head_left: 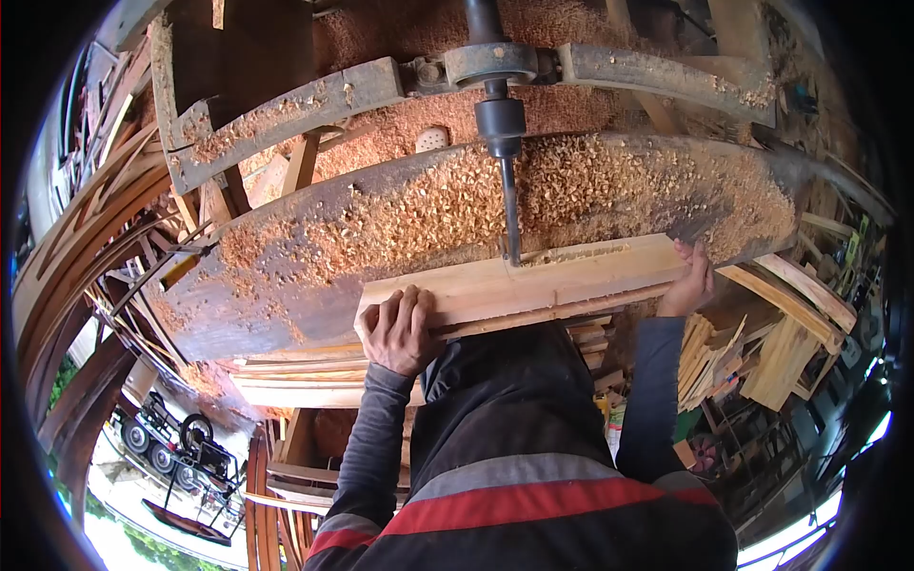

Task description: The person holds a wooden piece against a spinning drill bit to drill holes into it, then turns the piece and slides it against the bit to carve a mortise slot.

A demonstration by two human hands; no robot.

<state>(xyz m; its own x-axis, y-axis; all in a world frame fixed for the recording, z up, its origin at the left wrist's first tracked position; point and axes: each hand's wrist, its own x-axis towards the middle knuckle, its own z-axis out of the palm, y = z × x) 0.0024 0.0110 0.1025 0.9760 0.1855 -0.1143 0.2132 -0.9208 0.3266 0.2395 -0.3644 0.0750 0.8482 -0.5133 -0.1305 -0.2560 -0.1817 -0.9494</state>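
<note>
A pale wooden board (547, 289) lies at the near edge of the chip-covered metal table (228, 319). My left hand (398, 328) is closed over its left end, the fingers curled onto the top face. At the right end, my right hand (692, 278) grips the board, partly hidden by it. A dark drill bit (510, 214) hangs from a chuck (500, 124) and its tip meets the board near the far edge. Whether the bit is turning I cannot tell. Wood chips (428, 224) are heaped behind the board and around the bit.
A curved wooden beam (295, 105) crosses behind the table and joins the metal spindle housing (490, 65). Long wooden strips (305, 381) are stacked below the table's near edge. Cut wood pieces (785, 357) lie at the right. Curved timber (81, 228) leans at the left.
</note>
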